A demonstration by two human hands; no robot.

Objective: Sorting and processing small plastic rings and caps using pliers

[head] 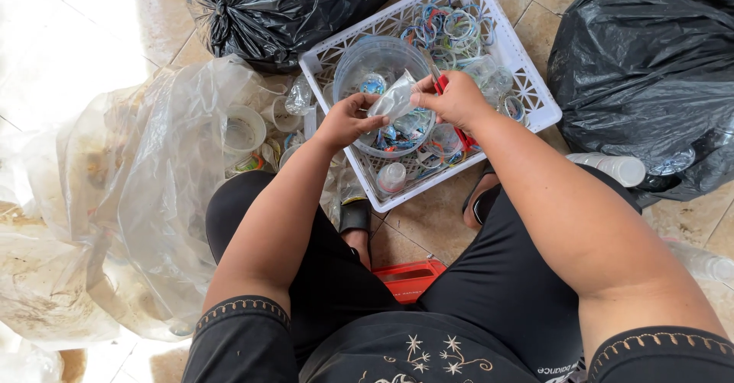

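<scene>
A: Hands first. What's in them?

B: Left hand (pixel 348 119) and right hand (pixel 455 98) both pinch one clear plastic cup (pixel 394 98), crumpled, held between them. Left fingers curled onto its lower edge, right fingers closed on its upper side. Right hand also grips a red-handled tool (pixel 463 134); the handle sticks out below the palm, blade end hidden, can't tell its kind.

A: Where is the cup sitting?

B: Not resting. It hangs between the two hands, right above a round clear tub (pixel 380 60) that holds bits of coloured plastic.

A: And the tub?

B: Directly under the hands, standing inside a white lattice crate (pixel 539 96). Beyond the right hand, at the crate's far end, a heap of coloured plastic rings (pixel 451 24). Below the hands, near the crate's front rim, more clear cups.

A: Surroundings?

B: Outside the left hand, a big clear bag (pixel 145 199) with cups spilling from its mouth. Black bags beyond both hands: one (pixel 275 8) past the left, one (pixel 642 69) out past the right. Red stool (pixel 409 276) under the person, behind the forearms.
</scene>
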